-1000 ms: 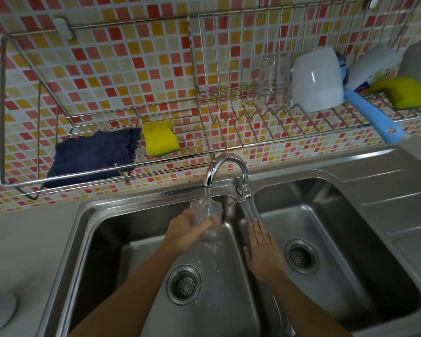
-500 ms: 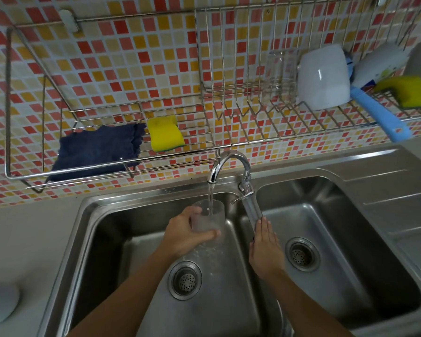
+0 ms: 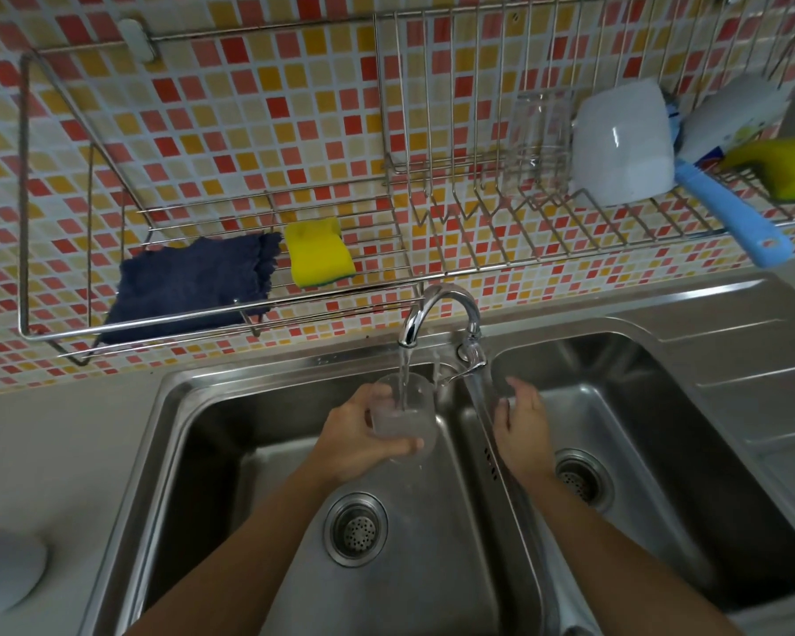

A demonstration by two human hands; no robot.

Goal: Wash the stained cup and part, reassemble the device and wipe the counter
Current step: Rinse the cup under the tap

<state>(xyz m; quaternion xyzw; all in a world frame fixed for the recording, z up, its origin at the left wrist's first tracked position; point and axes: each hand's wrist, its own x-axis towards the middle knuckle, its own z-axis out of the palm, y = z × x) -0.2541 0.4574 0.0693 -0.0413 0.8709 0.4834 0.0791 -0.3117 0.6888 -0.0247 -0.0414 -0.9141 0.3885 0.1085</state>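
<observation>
Steel sink point(image 3: 193, 406): two basins fill the lower frame; the tap point(image 3: 441, 305) at centre runs a stream into the left one.
Cup point(image 3: 402, 420): clear and upright, mouth under the stream at centre frame, taking in water.
Left hand point(image 3: 350, 445): fingers and thumb wrap round the Cup's wall from its left side.
Right hand point(image 3: 522, 429): holds nothing, with fingers loosely bent. It is right of centre, near the tap's lever; I cannot tell whether they touch.
Handling: probably light but getting heavier as it fills. It is stiff, wet and likely slippery. Glass or plastic is unclear, so treat it as breakable against steel.
Where to hold: mid-wall, thumb opposite fingers, below the rim.
Tools: navy cloth point(image 3: 189, 286) and yellow sponge point(image 3: 320, 252) lie on the wire rack point(image 3: 24, 213), upper left.
</observation>
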